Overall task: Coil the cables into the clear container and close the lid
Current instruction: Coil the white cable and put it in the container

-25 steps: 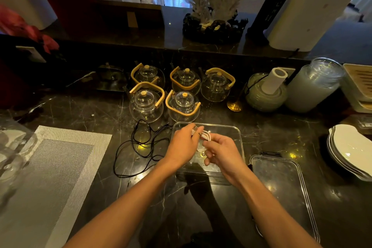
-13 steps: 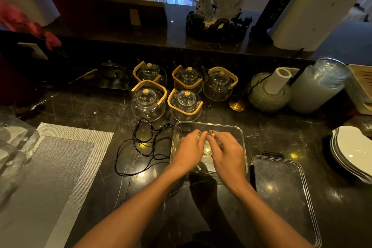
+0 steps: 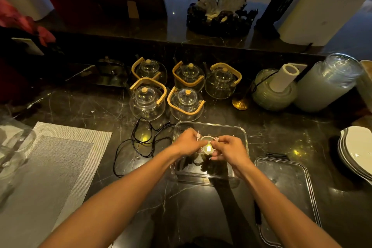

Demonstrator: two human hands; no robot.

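Over the open clear container [image 3: 239, 133] on the dark marble counter [image 3: 84, 106], both hands meet around a small coil of white cable [image 3: 207, 138]. The left hand [image 3: 188, 143] pinches one side of the loop with thumb and fingertips, a white connector end poking up just beside its knuckles; the right hand [image 3: 229, 150] pinches the other side, with its remaining fingers curled under. The coil sits low, inside the container's walls, though whether it already touches the bottom is hard to tell because a bright light reflection glares right beneath it

Judging by this, the step in hand is seating the first, white cable into the container. A black cable [image 3: 138, 145] lies loose and tangled on the counter just left of the container, between it and the grey woven placemat [image 3: 50, 167], in front of a cluster of glass teapots [image 3: 186, 102] with bamboo handles. The clear lid [image 3: 289, 185] rests flat on the counter just right of the container, not yet used

The next move calls for letting go of the white coil gently so it does not spring open, then reaching left for the black cable, which is longer and will need several loops wound before it fits. Only after that does the lid come across; its dark clips look like they must be pressed down on the rim
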